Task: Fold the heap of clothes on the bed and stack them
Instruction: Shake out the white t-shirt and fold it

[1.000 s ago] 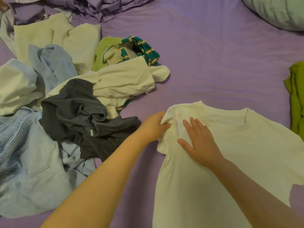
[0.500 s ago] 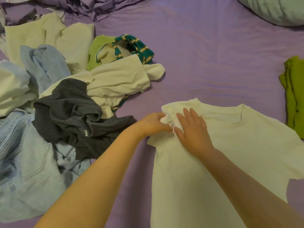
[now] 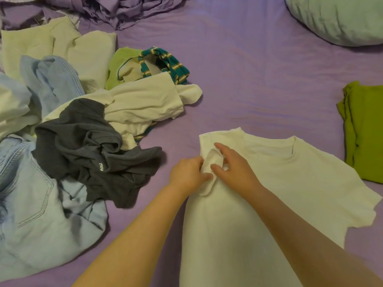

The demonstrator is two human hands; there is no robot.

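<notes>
Bed: purple sheet (image 3: 238, 75), lightly creased, is spread under everything.
White shirt: the white T-shirt (image 3: 279, 183) is laid flat at 5 o'clock, collar toward 12 o'clock, one sleeve spread toward 3 o'clock.
Left hand: the left hand (image 3: 187, 176) is seen with fingers curled round the bunched sleeve at the shirt's 9 o'clock shoulder.
Right hand: the right hand (image 3: 234, 168) is set on the same bunched cloth, thumb and fingers curled, pinching it.
Heap: the heap (image 3: 62, 121) is piled at 9 o'clock; a dark grey shirt (image 3: 93, 150) lies on top, jeans (image 3: 31, 204) at 8 o'clock, a striped teal piece (image 3: 163, 63) at 11 o'clock.
Green garment: a folded green garment (image 3: 364, 131) is placed at 3 o'clock, apart from the white shirt.
Pillow: a pale pillow (image 3: 335, 17) is seen at 1 o'clock.
</notes>
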